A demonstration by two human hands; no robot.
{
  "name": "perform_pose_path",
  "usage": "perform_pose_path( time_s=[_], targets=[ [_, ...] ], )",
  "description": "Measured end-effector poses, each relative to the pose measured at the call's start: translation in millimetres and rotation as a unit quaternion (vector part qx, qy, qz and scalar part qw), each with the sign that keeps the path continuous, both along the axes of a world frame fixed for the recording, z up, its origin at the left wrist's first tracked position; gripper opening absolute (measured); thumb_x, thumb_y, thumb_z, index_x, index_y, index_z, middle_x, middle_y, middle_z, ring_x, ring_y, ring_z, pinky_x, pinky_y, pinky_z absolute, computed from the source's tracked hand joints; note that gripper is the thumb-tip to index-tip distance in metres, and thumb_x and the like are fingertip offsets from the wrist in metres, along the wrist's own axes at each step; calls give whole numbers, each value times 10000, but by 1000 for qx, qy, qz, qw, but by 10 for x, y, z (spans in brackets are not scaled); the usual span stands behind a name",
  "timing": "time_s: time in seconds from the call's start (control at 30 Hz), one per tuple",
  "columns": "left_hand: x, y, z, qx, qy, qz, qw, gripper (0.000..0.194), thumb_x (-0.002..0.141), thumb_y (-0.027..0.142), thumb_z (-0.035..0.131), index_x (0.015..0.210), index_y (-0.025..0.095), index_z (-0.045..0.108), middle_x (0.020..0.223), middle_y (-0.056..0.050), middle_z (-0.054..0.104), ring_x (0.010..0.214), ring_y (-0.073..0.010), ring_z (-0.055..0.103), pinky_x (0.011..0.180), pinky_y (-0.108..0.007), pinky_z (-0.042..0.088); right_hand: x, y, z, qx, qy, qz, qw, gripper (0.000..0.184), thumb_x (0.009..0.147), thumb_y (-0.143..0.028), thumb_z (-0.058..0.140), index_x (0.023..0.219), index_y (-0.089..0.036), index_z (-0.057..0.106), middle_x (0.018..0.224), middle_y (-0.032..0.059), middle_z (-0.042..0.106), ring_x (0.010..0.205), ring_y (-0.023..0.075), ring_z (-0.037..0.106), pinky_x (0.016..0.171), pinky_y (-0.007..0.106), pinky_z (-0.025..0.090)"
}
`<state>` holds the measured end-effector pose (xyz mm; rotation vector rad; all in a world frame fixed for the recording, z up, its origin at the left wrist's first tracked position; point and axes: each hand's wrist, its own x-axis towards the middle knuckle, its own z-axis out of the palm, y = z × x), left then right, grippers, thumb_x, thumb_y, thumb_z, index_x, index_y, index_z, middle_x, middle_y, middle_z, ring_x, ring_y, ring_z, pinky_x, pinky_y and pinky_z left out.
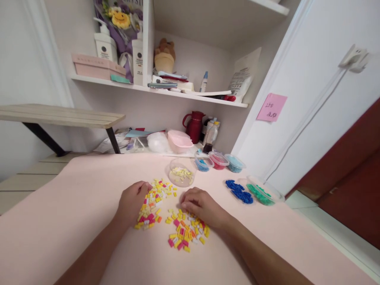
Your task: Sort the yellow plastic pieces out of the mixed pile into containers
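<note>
Two loose piles of small toy bricks, mostly yellow with pink, white and orange among them, lie on the pink tabletop. My left hand [132, 201] rests at the left edge of the left brick pile [157, 192], its fingers curled inward. Over the upper edge of the right brick pile [181, 232] is my right hand [202, 204], with bent fingers drawn together. Whatever either hand may hold is hidden. Just beyond the hands stands a clear round dish [181, 183] with pale yellow bricks in it.
Clear tubs of blue [203, 165], red [219, 161] and light blue pieces [235, 163] line the far right edge. Nearer are dark blue pieces [240, 192] and a green tub [261, 194]. Behind stand a pink container [180, 140], a red jug [194, 126] and bottles, under a shelf [190, 95].
</note>
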<state>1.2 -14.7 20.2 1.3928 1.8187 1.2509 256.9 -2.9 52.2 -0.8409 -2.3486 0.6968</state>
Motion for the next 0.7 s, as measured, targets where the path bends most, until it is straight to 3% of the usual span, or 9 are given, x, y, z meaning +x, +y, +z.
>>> perform_pose_path(
  time_s=[0.07,0.17,0.27,0.47,0.7],
  targets=[
    [-6,6,-13,-1,4,0,1000,326,816,480,465,773,244,686,889,-5,736,877,-202,652,766,-291,461,-37,-34,-10,-1,11,-7,1000,79,870,-230,621,889,-228,698,932,26,699,883,171,611,830,300,467],
    [2,7,-1,-2,10,0,1000,316,817,463,464,776,241,685,895,-6,737,890,-201,649,775,-288,457,-105,-84,-46,27,-12,19,999,272,830,-188,657,1087,-271,685,977,25,690,912,180,599,870,318,447],
    [22,-5,34,-7,13,3,1000,304,808,449,470,767,240,686,896,-6,740,893,-203,648,775,-288,456,-160,-110,-84,69,-50,27,996,368,821,-123,625,1136,-306,677,1012,20,685,943,190,587,914,347,412],
    [13,-11,31,-6,22,5,1000,319,805,471,469,755,243,685,865,0,736,837,-194,645,750,-282,462,-242,-113,-109,99,-90,-17,991,298,862,-122,576,1062,-301,705,998,31,670,960,192,585,890,348,398],
    [-2,16,6,-3,30,2,1000,325,815,454,450,792,243,695,916,-8,742,888,-194,653,782,-280,466,-269,-34,-169,73,-84,-88,990,102,805,-193,672,898,-231,684,864,19,670,858,175,584,811,306,405]
  ],
)
